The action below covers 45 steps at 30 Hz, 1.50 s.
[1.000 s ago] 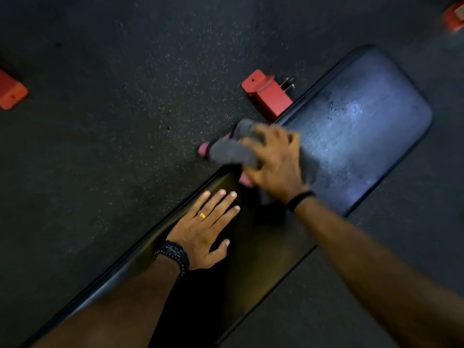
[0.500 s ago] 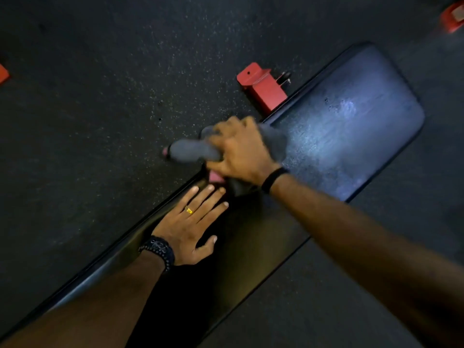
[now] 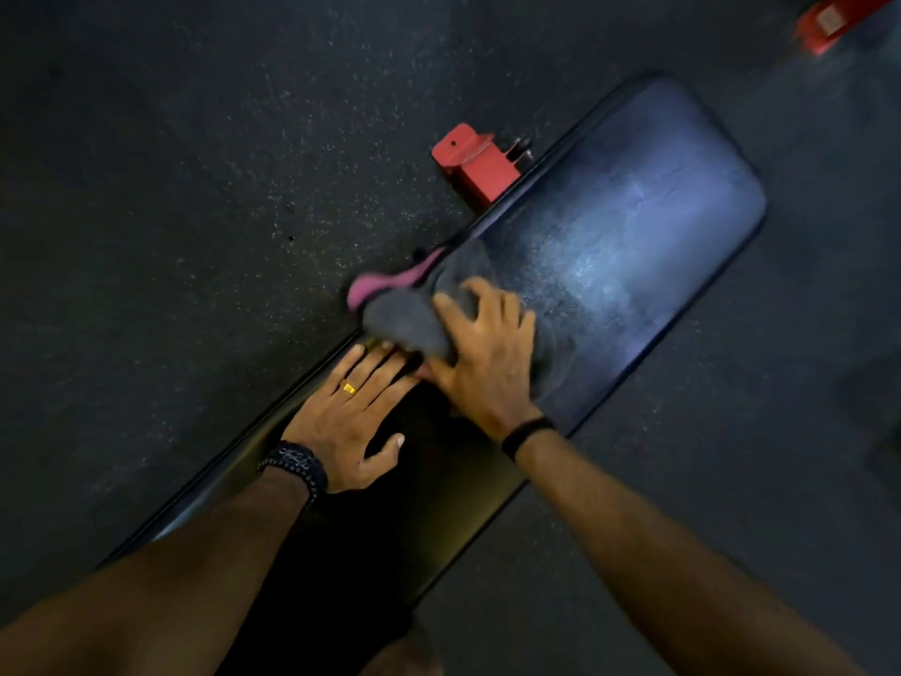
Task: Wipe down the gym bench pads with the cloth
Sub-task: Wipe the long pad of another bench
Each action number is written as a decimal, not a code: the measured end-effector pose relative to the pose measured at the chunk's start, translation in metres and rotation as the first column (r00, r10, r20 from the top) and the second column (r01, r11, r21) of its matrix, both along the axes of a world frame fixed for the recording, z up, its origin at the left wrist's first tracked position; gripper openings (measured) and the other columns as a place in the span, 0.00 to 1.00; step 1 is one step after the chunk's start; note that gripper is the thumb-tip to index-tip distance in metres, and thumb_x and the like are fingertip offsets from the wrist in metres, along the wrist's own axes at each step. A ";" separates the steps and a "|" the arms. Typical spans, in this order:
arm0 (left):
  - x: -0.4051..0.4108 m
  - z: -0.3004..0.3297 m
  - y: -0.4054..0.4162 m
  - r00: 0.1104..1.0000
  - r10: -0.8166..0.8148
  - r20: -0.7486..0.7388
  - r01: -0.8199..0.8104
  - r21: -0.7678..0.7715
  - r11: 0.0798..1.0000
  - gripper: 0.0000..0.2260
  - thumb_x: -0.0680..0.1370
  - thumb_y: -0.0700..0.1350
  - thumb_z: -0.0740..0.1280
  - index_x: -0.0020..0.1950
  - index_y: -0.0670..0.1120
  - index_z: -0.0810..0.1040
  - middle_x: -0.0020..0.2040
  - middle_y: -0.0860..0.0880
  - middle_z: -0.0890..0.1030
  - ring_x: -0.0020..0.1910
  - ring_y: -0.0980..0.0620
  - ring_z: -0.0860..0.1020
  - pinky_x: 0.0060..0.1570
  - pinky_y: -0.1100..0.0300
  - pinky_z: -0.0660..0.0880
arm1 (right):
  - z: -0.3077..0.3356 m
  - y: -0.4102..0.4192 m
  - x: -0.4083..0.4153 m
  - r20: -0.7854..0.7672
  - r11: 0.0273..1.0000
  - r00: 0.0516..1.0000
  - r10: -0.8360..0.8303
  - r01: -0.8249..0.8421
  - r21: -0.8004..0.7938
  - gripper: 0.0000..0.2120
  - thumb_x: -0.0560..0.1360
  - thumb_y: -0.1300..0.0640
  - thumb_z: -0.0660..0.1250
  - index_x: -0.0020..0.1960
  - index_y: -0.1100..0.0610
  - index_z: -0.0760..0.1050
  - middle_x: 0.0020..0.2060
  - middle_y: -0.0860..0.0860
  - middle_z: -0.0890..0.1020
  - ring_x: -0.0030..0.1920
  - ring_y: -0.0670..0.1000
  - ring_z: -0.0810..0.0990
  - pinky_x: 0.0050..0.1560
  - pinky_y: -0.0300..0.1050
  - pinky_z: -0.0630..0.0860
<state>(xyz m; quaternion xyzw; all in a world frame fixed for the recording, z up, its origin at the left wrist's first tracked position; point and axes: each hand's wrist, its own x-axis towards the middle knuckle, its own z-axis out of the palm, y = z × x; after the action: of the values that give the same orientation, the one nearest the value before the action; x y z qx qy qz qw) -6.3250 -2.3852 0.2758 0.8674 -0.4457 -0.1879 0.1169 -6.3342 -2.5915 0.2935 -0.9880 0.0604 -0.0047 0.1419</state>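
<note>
A long black bench pad [image 3: 648,246] runs diagonally from the lower left to the upper right, its far end shiny with streaks. A grey cloth with a pink edge [image 3: 404,314] lies bunched on the pad's left edge near the middle. My right hand [image 3: 482,356] sits on top of the cloth, its fingers curled into the fabric. My left hand [image 3: 351,422] lies flat on the pad just below the cloth, fingers straight, its fingertips beside my right hand.
A red metal bracket of the bench frame [image 3: 475,165] sticks out from under the pad's left edge. Another red piece of equipment [image 3: 829,22] is at the top right corner. Dark speckled rubber floor [image 3: 195,187] surrounds the bench.
My right hand swept the cloth left over the pad's edge, then back right and closer to my left hand. The pink side of the cloth now shows more. My left hand stayed planted.
</note>
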 end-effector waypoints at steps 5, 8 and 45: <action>0.000 -0.003 0.002 1.000 -0.013 0.018 0.013 0.003 1.000 0.33 0.74 0.56 0.61 0.77 0.45 0.62 0.79 0.43 0.59 0.78 0.43 0.56 0.76 0.43 0.53 | -0.009 -0.114 0.024 0.073 0.995 0.996 -0.057 0.063 -0.075 0.27 0.70 0.43 0.65 0.67 0.51 0.71 0.62 0.58 0.72 0.60 0.62 0.70 0.56 0.63 0.71; -0.001 -0.003 0.001 0.999 -0.007 0.037 0.008 -0.013 1.000 0.33 0.74 0.56 0.61 0.76 0.44 0.62 0.79 0.44 0.58 0.78 0.44 0.56 0.76 0.43 0.53 | -0.009 -0.182 0.075 0.124 0.862 0.870 -0.476 0.490 -0.128 0.26 0.70 0.43 0.61 0.65 0.52 0.75 0.61 0.59 0.74 0.61 0.63 0.72 0.56 0.58 0.68; 0.106 0.000 -0.247 0.986 0.000 0.164 -0.004 0.024 1.000 0.30 0.76 0.56 0.58 0.72 0.39 0.65 0.75 0.36 0.61 0.77 0.36 0.56 0.76 0.39 0.50 | -0.022 -0.307 0.054 0.000 0.078 0.092 -0.996 0.843 0.533 0.28 0.72 0.43 0.71 0.68 0.52 0.74 0.58 0.54 0.77 0.60 0.56 0.76 0.58 0.48 0.71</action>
<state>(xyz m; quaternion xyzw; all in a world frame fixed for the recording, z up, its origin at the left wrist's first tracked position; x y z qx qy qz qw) -6.2190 -2.6319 0.2757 0.8817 -0.4506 -0.1211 0.0696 -6.2801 -2.8981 0.2718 -0.6324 0.6569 -0.2674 0.3115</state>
